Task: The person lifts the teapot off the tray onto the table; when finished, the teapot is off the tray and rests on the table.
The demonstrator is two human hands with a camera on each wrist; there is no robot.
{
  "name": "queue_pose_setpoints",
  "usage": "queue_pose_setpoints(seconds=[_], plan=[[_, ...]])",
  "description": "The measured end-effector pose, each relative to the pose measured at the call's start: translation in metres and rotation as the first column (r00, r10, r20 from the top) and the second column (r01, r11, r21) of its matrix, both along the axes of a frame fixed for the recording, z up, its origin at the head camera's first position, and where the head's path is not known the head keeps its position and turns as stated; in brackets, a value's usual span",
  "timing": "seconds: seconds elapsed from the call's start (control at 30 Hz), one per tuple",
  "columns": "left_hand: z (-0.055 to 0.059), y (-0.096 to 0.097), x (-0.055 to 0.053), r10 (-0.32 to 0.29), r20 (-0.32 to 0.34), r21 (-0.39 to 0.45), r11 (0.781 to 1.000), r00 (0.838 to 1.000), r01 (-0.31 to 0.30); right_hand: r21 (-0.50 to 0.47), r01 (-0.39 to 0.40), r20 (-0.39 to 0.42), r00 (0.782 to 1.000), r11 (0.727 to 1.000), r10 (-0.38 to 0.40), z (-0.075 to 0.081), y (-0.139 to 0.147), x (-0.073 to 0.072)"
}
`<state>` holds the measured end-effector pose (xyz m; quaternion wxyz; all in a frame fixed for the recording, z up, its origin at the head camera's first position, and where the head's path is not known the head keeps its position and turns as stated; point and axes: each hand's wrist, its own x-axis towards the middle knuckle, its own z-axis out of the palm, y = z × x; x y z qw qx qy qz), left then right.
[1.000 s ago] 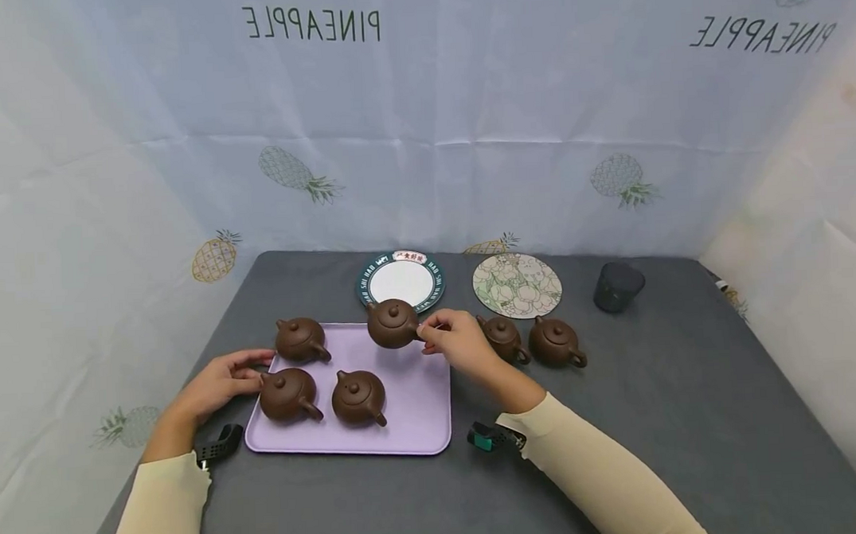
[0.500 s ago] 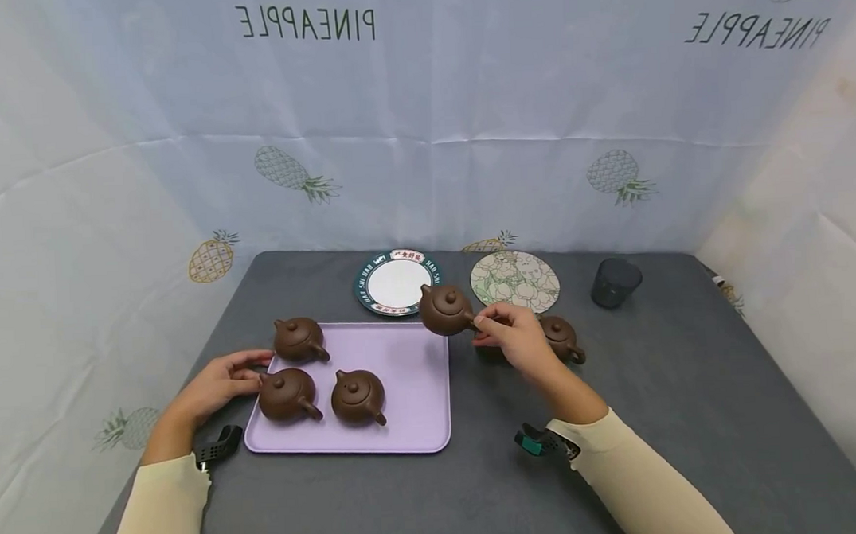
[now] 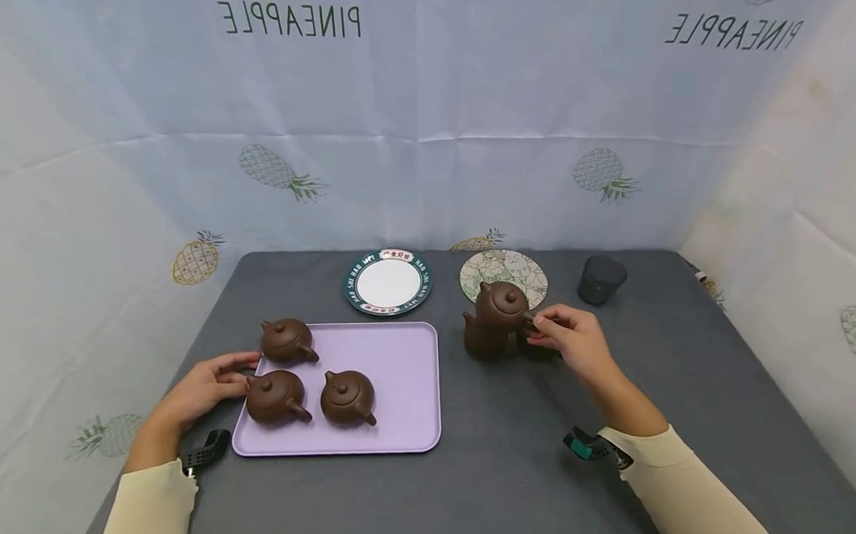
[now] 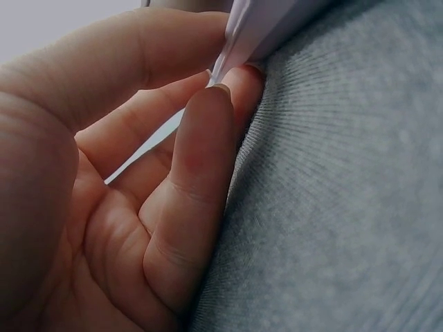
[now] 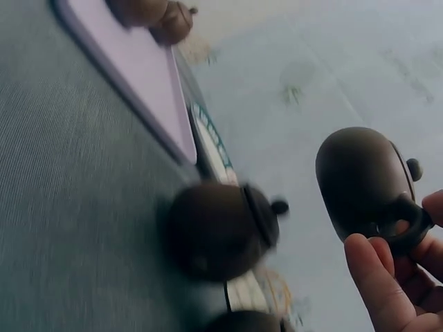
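My right hand [image 3: 571, 340] pinches the handle of a brown teapot [image 3: 501, 305], lifted above the table in front of the patterned round mat [image 3: 517, 271]. Beneath it stand two more teapots; one [image 3: 480, 342] is partly covered, and the other [image 3: 539, 350] is mostly hidden. The right wrist view shows the held teapot [image 5: 363, 181] with fingers at its handle. My left hand [image 3: 207, 388] holds the left rim of the lilac tray [image 3: 405, 395]; its fingertips [image 4: 208, 104] meet at the rim. On the tray sit three brown teapots, at back left [image 3: 286, 340], front left [image 3: 276, 397] and front middle [image 3: 347, 398].
A white plate with a green rim [image 3: 387, 283] lies behind the tray. A dark cup [image 3: 602, 279] stands at the back right of the grey table [image 3: 495, 487]. Pineapple-print cloth [image 3: 406, 101] hangs behind and at both sides.
My right hand has carried the teapot from above the tray rightward, over the teapots beside it. The left hand stays at the tray's rim, and the head view has shifted slightly.
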<state>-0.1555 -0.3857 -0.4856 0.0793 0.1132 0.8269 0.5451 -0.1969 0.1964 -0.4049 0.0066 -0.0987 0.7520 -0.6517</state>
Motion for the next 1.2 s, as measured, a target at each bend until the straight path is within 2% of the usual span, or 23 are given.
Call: queue_pose_setpoints(seconds=[0.1, 0.2, 0.3, 0.43, 0.73, 0.97, 1.2], plan=[[0.0, 0.0, 0.0, -0.005, 0.004, 0.014, 1.0, 1.0, 0.005, -0.004, 0.011, -0.02, 1.0, 1.0, -0.011, -0.003, 0.022, 0.004], [0.0, -0.001, 0.0, -0.003, 0.009, 0.015, 1.0, 1.0, 0.003, -0.048, 0.021, -0.04, 0.999, 0.999, -0.023, -0.007, 0.045, 0.008], [-0.001, -0.001, 0.0, -0.002, 0.012, 0.001, 1.0, 1.0, 0.002, -0.103, 0.031, -0.057, 0.998, 0.994, -0.037, -0.01, 0.068, 0.012], [-0.002, -0.002, -0.001, 0.017, 0.023, -0.019, 1.0, 1.0, -0.016, -0.111, 0.058, -0.056, 0.996, 0.992, -0.065, -0.015, 0.093, 0.013], [-0.002, -0.002, -0.001, 0.022, 0.022, -0.041, 0.999, 1.0, -0.021, 0.028, 0.138, 0.05, 0.989, 0.99, -0.139, -0.036, 0.128, 0.008], [0.001, 0.0, 0.002, 0.018, 0.016, -0.038, 0.999, 1.0, -0.017, 0.154, 0.182, 0.045, 0.981, 0.971, -0.191, -0.053, 0.137, 0.004], [0.003, 0.001, 0.001, 0.011, 0.019, -0.024, 1.0, 1.0, -0.01, 0.179, 0.203, 0.062, 0.974, 0.963, -0.217, -0.064, 0.141, 0.0]])
